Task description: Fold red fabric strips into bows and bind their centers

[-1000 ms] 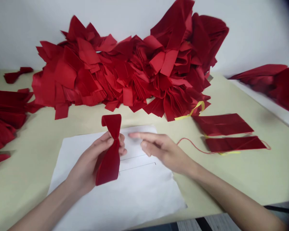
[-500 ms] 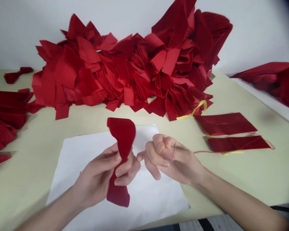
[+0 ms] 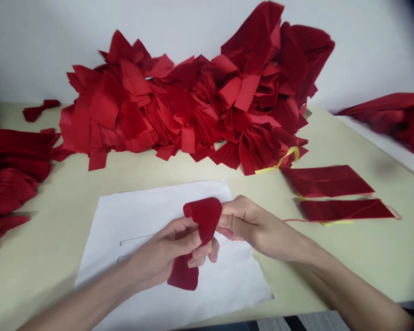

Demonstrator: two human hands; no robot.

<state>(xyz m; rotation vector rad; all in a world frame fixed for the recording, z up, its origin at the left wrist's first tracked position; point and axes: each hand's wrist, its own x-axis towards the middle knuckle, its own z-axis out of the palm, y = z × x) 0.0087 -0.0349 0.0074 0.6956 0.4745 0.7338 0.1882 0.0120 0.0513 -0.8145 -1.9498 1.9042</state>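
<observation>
A red velvety strip (image 3: 207, 214), gathered narrow at its middle and flared at both ends, is upright above the white sheet. My left hand (image 3: 179, 246) pinches it at the narrow waist, thumb in front and fingers behind. My right hand (image 3: 248, 225) is closed beside the upper flared end, its thumb and fingertips pressed together at or just behind the strip's right edge. What those fingertips hold is hidden. Under both hands lies the white paper sheet (image 3: 124, 211), marked with thin black lines.
A large pile of folded red strips (image 3: 182, 110) lies along the wall, with a yellow ribbon (image 3: 288, 158) at its right. Two flat red pieces (image 3: 331, 180) with red cord lie at right. More red strips (image 3: 14, 156) are at left, and others (image 3: 396, 112) on a white surface at far right.
My right hand has moved left from beside the strip to its upper edge, fingers closed. My left hand and the strip have shifted right, and the strip's top sits lower. The view has shifted slightly.
</observation>
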